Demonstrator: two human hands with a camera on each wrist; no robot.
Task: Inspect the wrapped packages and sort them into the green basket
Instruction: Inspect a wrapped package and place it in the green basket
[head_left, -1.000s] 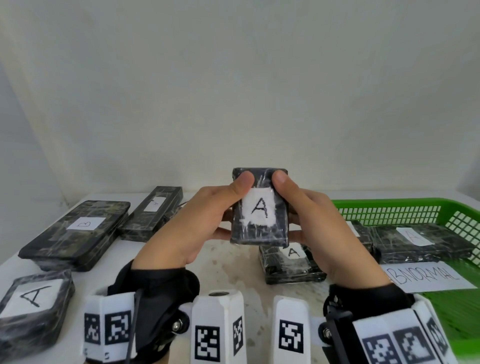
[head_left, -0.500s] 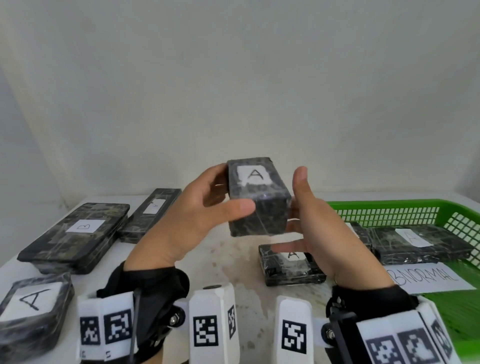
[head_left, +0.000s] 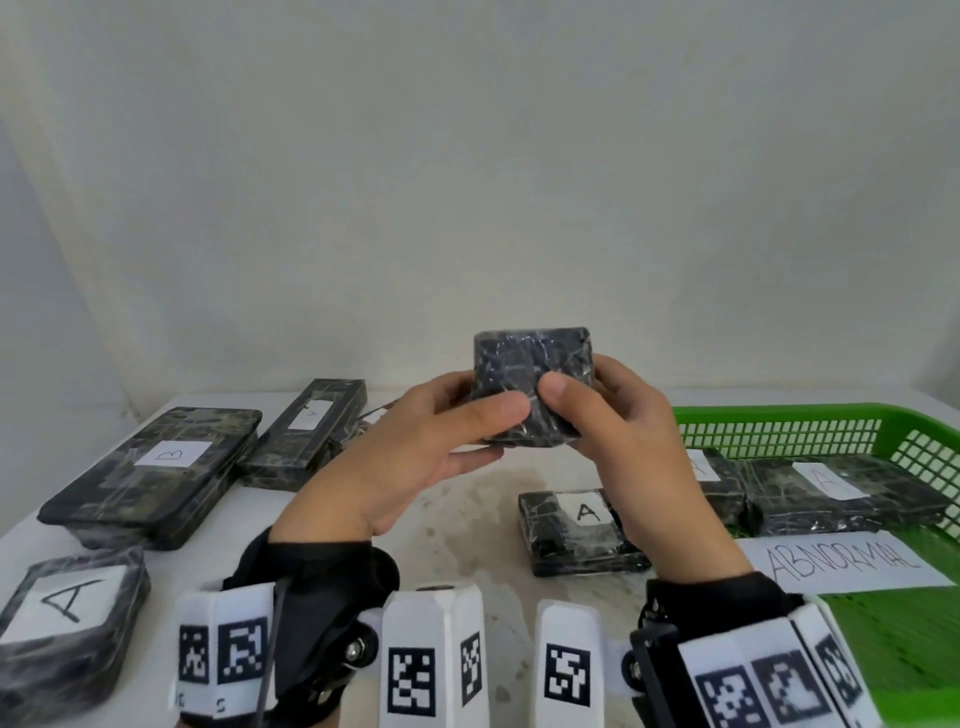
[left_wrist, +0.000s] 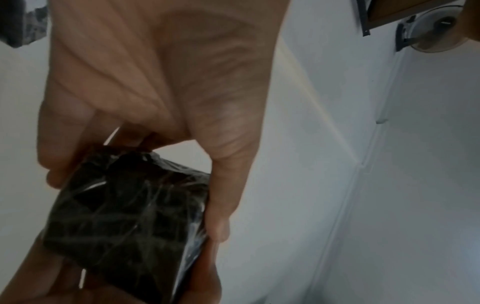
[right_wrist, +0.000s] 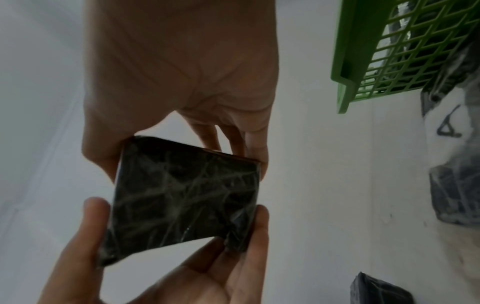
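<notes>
Above the white table (head_left: 467, 499), both hands pinch one small black wrapped package (head_left: 530, 384) in mid-air, left hand (head_left: 415, 457) and right hand (head_left: 644, 457) with thumbs on its near, unlabelled face. Right of them sits the green basket (head_left: 779, 421) holding labelled packages.

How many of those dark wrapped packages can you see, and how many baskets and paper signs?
Wrapped packages: 7 clearly visible
Green basket: 1
ABNORMAL sign: 1
Total: 9
</notes>
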